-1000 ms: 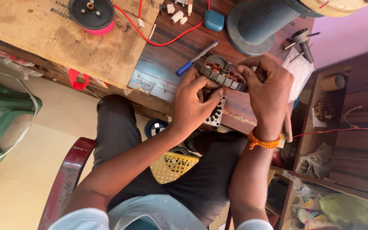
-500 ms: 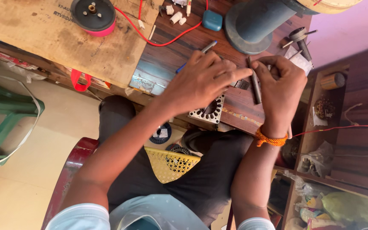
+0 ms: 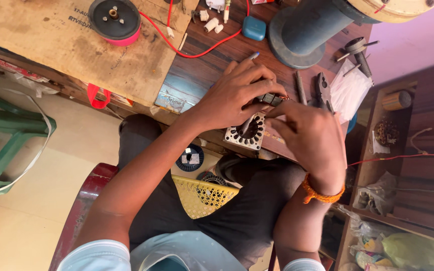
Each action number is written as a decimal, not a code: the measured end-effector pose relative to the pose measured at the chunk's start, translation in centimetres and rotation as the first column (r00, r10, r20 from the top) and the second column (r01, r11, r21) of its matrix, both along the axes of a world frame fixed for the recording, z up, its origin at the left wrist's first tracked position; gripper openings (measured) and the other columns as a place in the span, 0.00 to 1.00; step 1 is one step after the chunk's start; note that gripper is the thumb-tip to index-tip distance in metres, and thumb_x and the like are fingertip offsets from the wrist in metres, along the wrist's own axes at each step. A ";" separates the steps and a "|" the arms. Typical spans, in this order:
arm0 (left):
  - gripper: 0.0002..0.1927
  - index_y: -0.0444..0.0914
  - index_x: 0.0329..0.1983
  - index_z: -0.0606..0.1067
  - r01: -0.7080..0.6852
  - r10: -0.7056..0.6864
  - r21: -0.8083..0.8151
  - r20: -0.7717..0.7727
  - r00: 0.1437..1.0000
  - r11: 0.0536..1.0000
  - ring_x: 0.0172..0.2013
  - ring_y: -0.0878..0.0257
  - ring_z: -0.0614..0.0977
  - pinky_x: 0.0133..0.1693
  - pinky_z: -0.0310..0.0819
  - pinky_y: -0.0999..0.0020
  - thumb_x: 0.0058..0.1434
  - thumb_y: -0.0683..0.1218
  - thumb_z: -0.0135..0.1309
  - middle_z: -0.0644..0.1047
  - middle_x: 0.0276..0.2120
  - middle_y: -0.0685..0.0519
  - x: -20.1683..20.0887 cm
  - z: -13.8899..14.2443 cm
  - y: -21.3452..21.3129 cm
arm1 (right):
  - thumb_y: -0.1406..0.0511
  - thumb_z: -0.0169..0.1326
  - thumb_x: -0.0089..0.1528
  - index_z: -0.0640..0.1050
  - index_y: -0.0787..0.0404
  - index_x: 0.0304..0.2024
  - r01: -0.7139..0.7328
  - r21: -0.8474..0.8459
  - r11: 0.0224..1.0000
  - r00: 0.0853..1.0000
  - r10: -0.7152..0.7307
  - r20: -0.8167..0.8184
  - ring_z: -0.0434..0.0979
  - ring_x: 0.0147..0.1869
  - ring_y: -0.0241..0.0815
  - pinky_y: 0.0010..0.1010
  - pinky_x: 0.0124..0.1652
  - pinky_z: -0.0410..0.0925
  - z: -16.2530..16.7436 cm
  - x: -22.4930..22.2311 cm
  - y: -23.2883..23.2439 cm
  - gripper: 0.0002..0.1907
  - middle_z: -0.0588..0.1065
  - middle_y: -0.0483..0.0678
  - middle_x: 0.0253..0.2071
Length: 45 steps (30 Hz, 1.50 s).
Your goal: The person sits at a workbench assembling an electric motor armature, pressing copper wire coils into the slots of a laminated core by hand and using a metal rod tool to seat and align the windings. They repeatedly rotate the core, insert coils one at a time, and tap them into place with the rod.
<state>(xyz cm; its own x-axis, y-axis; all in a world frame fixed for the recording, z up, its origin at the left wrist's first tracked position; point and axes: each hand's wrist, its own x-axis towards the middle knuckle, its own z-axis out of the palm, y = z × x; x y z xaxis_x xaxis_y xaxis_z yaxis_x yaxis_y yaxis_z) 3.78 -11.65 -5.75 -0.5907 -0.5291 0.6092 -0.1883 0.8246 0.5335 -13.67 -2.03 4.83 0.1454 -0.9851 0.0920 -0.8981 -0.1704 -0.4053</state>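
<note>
Change: a second ago both hands were cupped over the round motor stator; now they have lifted off most of it, and the slotted ring of the stator [image 3: 247, 132] lies uncovered at the near edge of the workbench [image 3: 212, 60].
Meaning: I'd judge the work has narrowed from handling the whole core to fiddling with one small part at its far rim.
Left hand: the left hand [image 3: 234, 93] arches over the stator, fingers closed on a small dark piece [image 3: 268, 99] with a hint of copper wire.
Right hand: the right hand [image 3: 310, 138] meets it from the other side, fingertips pinched together on the same piece.
Stator look: flat, pale metal, ringed with slots, dark open bore, partly hidden by the fingers.
Nearby: pliers [image 3: 322, 90] and a metal rod [image 3: 301, 87] lie just beyond the hands; a red wire [image 3: 197, 52] trails across the bench.
</note>
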 end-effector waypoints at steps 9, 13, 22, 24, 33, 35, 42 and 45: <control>0.29 0.57 0.68 0.72 -0.222 0.230 -0.398 -0.029 0.973 0.890 0.67 0.57 0.65 0.67 0.62 0.51 0.64 0.44 0.64 0.68 0.65 0.56 -0.1 -1.1 2.8 | 0.67 0.61 0.59 0.84 0.58 0.38 -0.129 -0.022 0.991 0.986 0.126 -0.109 0.81 0.39 0.52 0.41 0.37 0.69 0.0 -0.7 0.6 0.06 0.81 0.51 0.36; 0.16 0.48 0.57 0.80 -0.233 0.237 -0.416 -0.042 0.971 0.879 0.63 0.59 0.68 0.60 0.63 0.55 0.65 0.48 0.64 0.69 0.65 0.58 0.9 -2.1 4.2 | 0.64 0.63 0.57 0.83 0.61 0.37 -0.234 0.078 0.969 0.971 0.238 -0.038 0.81 0.37 0.52 0.39 0.36 0.70 -0.1 -1.1 0.7 0.08 0.81 0.51 0.35; 0.09 0.41 0.45 0.82 -0.180 0.151 -0.107 -0.234 0.960 0.978 0.44 0.62 0.78 0.47 0.68 0.62 0.62 0.42 0.65 0.79 0.47 0.60 1.6 -1.6 5.0 | 0.72 0.65 0.59 0.84 0.61 0.41 -0.024 -0.114 0.993 0.980 0.046 0.192 0.75 0.32 0.39 0.31 0.33 0.66 0.9 -0.2 0.6 0.08 0.76 0.48 0.32; 0.08 0.39 0.46 0.80 -0.126 0.169 0.157 -0.301 0.939 0.979 0.40 0.64 0.82 0.43 0.73 0.66 0.64 0.41 0.64 0.81 0.42 0.58 0.7 -1.4 5.4 | 0.72 0.67 0.60 0.84 0.62 0.41 0.043 -0.194 0.980 0.980 -0.003 0.201 0.70 0.30 0.37 0.29 0.32 0.62 0.3 0.4 -0.4 0.07 0.74 0.48 0.31; 0.09 0.31 0.42 0.80 0.407 0.357 0.830 -0.539 0.763 0.382 0.23 0.76 0.74 0.25 0.63 0.79 0.67 0.43 0.60 0.82 0.29 0.53 -1.3 -1.6 6.2 | 0.73 0.65 0.62 0.84 0.65 0.43 0.244 -0.200 0.949 0.908 -0.152 0.389 0.62 0.29 0.29 0.25 0.29 0.57 -2.4 0.8 -2.8 0.07 0.70 0.44 0.29; 0.09 0.32 0.41 0.80 0.400 0.378 0.844 -0.522 0.765 0.357 0.22 0.76 0.73 0.23 0.62 0.80 0.65 0.44 0.60 0.82 0.28 0.53 -1.2 -1.6 5.7 | 0.73 0.64 0.63 0.84 0.65 0.43 0.245 -0.195 0.950 0.910 -0.156 0.385 0.62 0.29 0.28 0.25 0.29 0.57 -2.6 0.4 -3.0 0.06 0.69 0.44 0.27; 0.07 0.34 0.39 0.80 0.203 0.398 0.867 -0.402 0.825 0.454 0.25 0.77 0.79 0.22 0.64 0.80 0.65 0.44 0.61 0.82 0.27 0.56 -1.0 -0.7 5.1 | 0.71 0.63 0.61 0.83 0.65 0.39 0.341 -0.163 0.926 0.872 -0.247 0.422 0.64 0.26 0.21 0.21 0.27 0.58 -2.6 -2.0 -4.3 0.04 0.73 0.32 0.23; 0.03 0.40 0.40 0.81 -0.204 0.437 0.619 -0.251 0.864 0.758 0.24 0.73 0.79 0.26 0.66 0.76 0.67 0.44 0.61 0.82 0.29 0.60 -0.9 0.0 6.2 | 0.70 0.66 0.62 0.85 0.66 0.38 0.426 -0.164 0.889 0.876 -0.361 0.320 0.55 0.24 0.26 0.25 0.25 0.50 -2.7 -2.5 -3.8 0.04 0.63 0.39 0.18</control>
<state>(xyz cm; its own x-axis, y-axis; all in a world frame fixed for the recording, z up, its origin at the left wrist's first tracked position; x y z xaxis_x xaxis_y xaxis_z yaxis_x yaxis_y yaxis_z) 2.93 -5.43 -5.74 -0.1215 -0.9540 0.2742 -0.0844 0.2852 0.9547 -16.14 -5.84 2.13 -0.3134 -0.9029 0.2942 -0.7684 0.0591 -0.6372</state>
